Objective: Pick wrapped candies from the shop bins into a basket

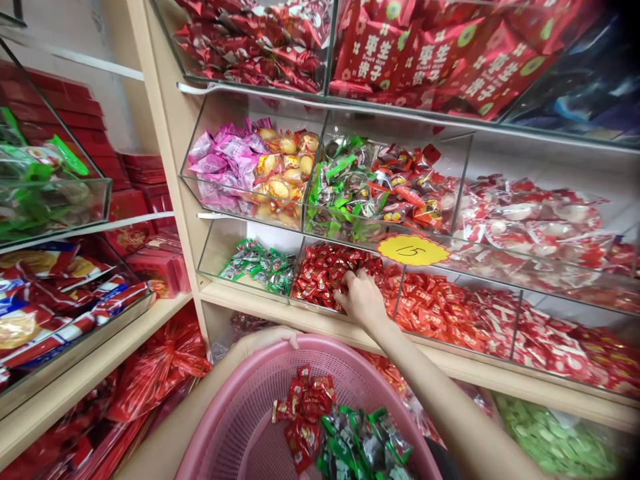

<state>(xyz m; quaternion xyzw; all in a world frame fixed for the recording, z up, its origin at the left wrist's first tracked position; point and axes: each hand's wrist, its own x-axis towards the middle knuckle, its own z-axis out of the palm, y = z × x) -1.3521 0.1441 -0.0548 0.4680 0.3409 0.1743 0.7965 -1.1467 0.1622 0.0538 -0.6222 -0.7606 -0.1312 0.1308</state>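
Observation:
My left hand [273, 339] is closed on the far rim of a pink plastic basket [225, 407]. Inside the basket lie red-wrapped candies [307, 407] and green-and-silver wrapped candies [365, 440]. Up on the shelf, my right hand [363, 297] reaches over the front of a clear bin into a heap of dark red wrapped candies [320, 267]. Its fingers are bent down into the heap, and their tips are partly hidden, so I cannot make out what they hold.
A bin of green wrapped candies [263, 263] adjoins on the left, and orange-red packets [440, 300] on the right. A yellow price tag [414, 250] hangs just above my right hand. Clear bins fill the shelf above. A wooden upright [167, 153] stands at left.

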